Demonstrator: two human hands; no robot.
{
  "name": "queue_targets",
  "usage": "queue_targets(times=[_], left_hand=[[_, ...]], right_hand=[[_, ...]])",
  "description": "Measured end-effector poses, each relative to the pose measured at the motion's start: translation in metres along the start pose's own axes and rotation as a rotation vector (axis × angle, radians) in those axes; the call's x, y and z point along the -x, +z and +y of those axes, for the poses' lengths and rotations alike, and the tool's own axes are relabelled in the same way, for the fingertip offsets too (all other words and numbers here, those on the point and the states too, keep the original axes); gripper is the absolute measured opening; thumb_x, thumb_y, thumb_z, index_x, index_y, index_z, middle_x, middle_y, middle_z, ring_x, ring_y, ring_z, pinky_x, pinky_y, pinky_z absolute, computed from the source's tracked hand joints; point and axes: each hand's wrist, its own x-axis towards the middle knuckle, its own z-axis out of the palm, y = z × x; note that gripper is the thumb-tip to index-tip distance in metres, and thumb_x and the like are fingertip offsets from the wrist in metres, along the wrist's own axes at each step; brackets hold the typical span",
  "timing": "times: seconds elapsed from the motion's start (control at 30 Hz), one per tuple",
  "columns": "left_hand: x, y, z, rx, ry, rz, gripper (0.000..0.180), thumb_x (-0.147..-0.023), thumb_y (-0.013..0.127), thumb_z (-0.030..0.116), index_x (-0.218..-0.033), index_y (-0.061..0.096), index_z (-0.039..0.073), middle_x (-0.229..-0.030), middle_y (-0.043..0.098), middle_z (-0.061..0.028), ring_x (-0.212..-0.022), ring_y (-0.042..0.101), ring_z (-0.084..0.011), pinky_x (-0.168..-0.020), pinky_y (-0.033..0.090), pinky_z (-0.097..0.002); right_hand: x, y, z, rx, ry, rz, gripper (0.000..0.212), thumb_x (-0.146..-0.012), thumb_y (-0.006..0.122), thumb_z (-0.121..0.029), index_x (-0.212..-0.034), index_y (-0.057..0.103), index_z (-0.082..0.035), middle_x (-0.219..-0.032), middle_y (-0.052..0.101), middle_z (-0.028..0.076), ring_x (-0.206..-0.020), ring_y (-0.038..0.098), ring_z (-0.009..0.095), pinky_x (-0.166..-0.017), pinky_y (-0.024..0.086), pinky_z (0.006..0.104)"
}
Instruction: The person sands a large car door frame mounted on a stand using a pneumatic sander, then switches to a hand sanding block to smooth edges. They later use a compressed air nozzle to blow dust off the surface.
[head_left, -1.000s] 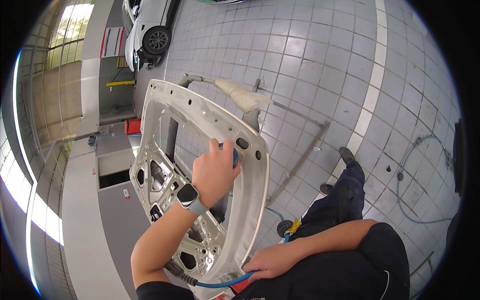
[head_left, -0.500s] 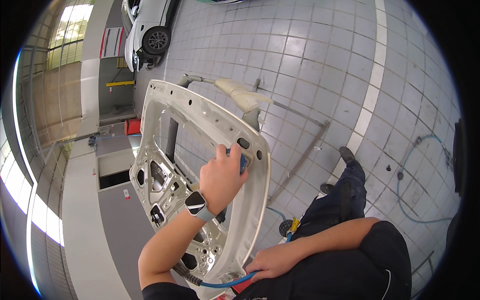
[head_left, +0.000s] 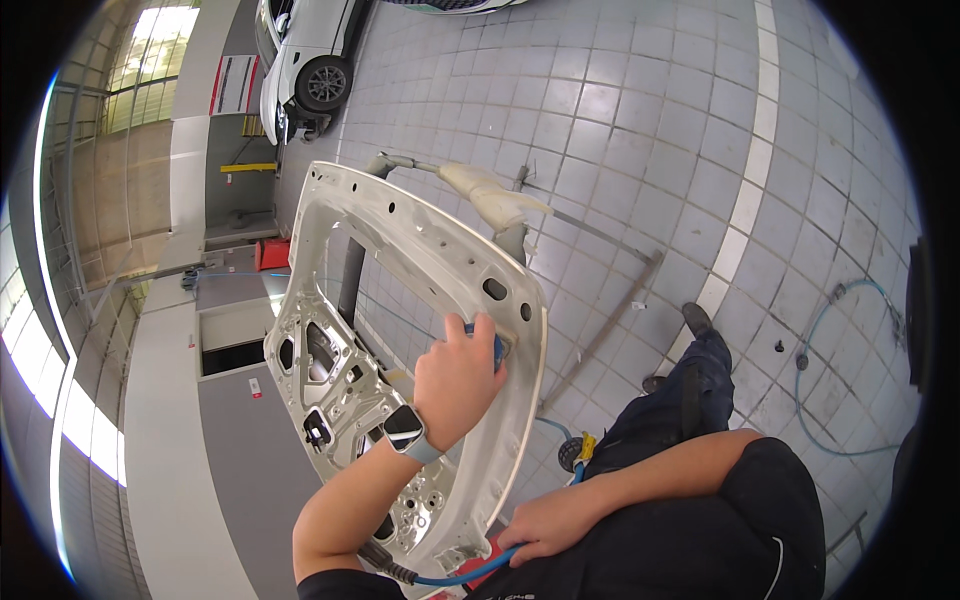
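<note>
Blue hose point(head_left: 460, 579): might snag or scuff the panel point(head_left: 512, 400) at its lower edge, if drawn taut.
Blue tool point(head_left: 498, 350): could gouge or slip if tipped into the oval hole point(head_left: 494, 289) or over the right edge; lies between hole and lower edge, mostly covered.
Left hand point(head_left: 458, 378): clasped over blue tool.
Right hand point(head_left: 545, 525): curled around blue hose.
Panel finish: cream-white, many-holed, glossy in places.
</note>
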Motion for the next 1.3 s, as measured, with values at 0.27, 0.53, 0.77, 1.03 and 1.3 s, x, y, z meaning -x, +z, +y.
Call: queue_targets(times=[0.27,0.53,0.77,1.03,1.3], left_hand=[[-0.023,0.001,-0.009,0.001,0.002,0.046,0.041,-0.082,0.074,0.027,-0.107,0.051,0.003,-0.095,0.056,-0.0195,-0.062,0.067,-0.0366,-0.051,0.056,-0.0431],[-0.011,-0.003,-0.005,0.039,-0.001,-0.014,0.039,-0.082,0.072,0.026,-0.108,0.052,0.004,-0.100,0.058,-0.0214,-0.064,0.067,-0.0382,-0.054,0.056,-0.0460],[0.025,0.009,0.004,0.016,-0.010,0.006,0.044,-0.082,0.075,0.026,-0.113,0.051,0.006,-0.107,0.056,-0.0189,-0.072,0.069,-0.0348,-0.054,0.058,-0.0426],[0.103,0.018,-0.015,0.179,-0.124,-0.025,0.057,-0.081,0.077,0.028,-0.126,0.051,0.007,-0.110,0.057,-0.0172,-0.082,0.070,-0.0359,-0.061,0.058,-0.0432],[0.326,0.027,0.031,0.545,-0.690,0.352,0.066,-0.077,0.083,0.039,-0.125,0.054,0.006,-0.099,0.064,-0.0135,-0.072,0.068,-0.0319,-0.059,0.055,-0.0398]], right_hand=[[-0.001,-0.001,0.001,-0.019,0.019,-0.001,0.036,-0.097,0.062,-0.031,-0.099,0.065,0.005,-0.088,0.067,0.026,-0.086,0.064,0.043,-0.075,0.050,0.0470],[0.000,-0.007,-0.006,0.020,0.034,-0.024,0.036,-0.097,0.063,-0.030,-0.099,0.064,0.005,-0.090,0.066,0.026,-0.087,0.064,0.042,-0.076,0.050,0.0462],[-0.002,-0.010,-0.004,0.018,0.043,-0.066,0.036,-0.096,0.063,-0.031,-0.098,0.064,0.005,-0.090,0.067,0.026,-0.087,0.064,0.042,-0.077,0.050,0.0463],[-0.004,0.015,0.040,0.065,0.224,-0.207,0.034,-0.096,0.064,-0.034,-0.098,0.065,0.000,-0.087,0.067,0.023,-0.085,0.064,0.042,-0.076,0.049,0.0464],[-0.020,0.074,0.124,0.234,0.436,-0.712,0.037,-0.094,0.066,-0.040,-0.099,0.065,-0.003,-0.088,0.067,0.020,-0.084,0.064,0.038,-0.076,0.049,0.0468]])
